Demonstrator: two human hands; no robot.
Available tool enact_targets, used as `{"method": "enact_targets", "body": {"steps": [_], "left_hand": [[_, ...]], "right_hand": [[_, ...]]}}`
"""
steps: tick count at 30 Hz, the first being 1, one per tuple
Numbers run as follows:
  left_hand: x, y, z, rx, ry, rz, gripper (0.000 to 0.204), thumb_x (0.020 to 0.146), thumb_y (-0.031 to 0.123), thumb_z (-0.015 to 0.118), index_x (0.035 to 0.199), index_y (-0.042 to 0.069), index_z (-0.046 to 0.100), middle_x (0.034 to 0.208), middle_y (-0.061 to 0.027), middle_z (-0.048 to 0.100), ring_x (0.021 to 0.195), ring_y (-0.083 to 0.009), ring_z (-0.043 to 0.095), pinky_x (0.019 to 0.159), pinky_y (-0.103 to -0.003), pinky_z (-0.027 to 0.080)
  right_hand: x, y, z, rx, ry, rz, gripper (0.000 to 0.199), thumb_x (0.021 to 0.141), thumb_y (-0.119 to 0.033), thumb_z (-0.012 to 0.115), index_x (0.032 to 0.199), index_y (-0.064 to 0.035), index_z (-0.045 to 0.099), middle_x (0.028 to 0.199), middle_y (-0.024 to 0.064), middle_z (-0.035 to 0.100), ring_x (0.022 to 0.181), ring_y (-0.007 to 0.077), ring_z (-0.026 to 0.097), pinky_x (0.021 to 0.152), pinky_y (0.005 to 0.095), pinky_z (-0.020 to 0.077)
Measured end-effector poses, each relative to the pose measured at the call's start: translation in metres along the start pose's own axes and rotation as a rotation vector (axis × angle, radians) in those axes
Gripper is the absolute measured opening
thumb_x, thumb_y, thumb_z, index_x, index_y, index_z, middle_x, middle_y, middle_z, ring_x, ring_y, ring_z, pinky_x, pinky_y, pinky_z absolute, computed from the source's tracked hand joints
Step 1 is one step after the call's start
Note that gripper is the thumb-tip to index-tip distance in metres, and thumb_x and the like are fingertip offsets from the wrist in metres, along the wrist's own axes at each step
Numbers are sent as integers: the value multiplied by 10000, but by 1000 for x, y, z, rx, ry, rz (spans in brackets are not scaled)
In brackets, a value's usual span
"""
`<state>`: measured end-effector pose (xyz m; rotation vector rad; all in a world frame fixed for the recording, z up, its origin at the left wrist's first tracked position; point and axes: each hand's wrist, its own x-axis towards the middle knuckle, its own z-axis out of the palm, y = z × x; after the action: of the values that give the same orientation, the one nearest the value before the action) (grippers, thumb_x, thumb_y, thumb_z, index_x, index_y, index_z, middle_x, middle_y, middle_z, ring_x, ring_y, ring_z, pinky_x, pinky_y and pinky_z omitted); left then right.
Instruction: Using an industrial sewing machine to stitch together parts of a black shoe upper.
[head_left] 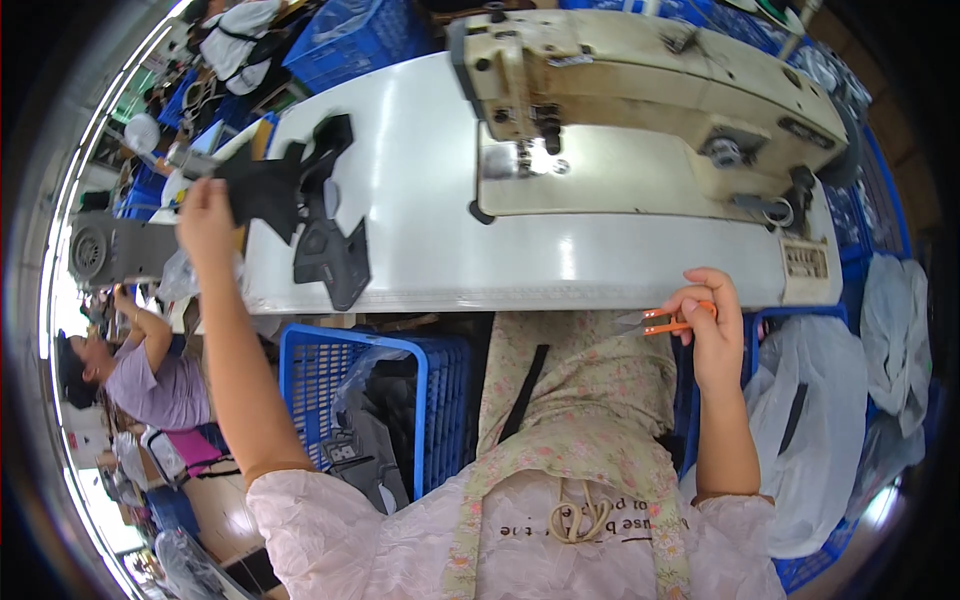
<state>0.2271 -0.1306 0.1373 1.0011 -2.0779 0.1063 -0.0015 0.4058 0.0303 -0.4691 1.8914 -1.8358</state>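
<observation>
Head camera shows the left hand pinching a black piece by its edge, likely leaving its face free, near dark pieces on the white table. The right hand curls its fingers around orange-handled snips, seemingly keeping them handy.

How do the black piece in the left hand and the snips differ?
The black piece is broad and angular; the snips are slim, with orange handles. The black piece is at the table's left end; the snips are by its near edge. Both are held.
</observation>
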Motion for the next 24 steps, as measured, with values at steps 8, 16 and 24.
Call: {"method": "enact_targets", "body": {"steps": [8, 16, 24], "left_hand": [[-13, 29, -53, 120, 218, 420, 278, 972, 259, 633, 1193, 105, 702, 1123, -131, 717, 936, -195, 713, 748, -305, 545], [-178, 157, -43, 181, -554, 662, 323, 940, 48, 589, 1261, 36, 615, 985, -164, 708, 809, -336, 673, 672, -401, 523], [-198, 182, -39, 42, -718, 682, 320, 923, 26, 598, 1242, 19, 611, 798, -176, 656, 685, -338, 630, 603, -424, 483]], "right_hand": [[-65, -37, -137, -375, 581, -392, 268, 836, 29, 436, 1018, 9, 631, 1108, 129, 686, 857, 157, 650, 676, 263, 470], [-140, 39, -284, -1397, 440, 794, 279, 771, -252, 674, 936, -32, 727, 937, 180, 712, 806, 341, 678, 735, 428, 523], [-154, 144, -319, -1390, 575, 935, 441, 760, -361, 756, 1050, -34, 699, 1079, 190, 694, 1024, 374, 649, 889, 454, 502]]}}
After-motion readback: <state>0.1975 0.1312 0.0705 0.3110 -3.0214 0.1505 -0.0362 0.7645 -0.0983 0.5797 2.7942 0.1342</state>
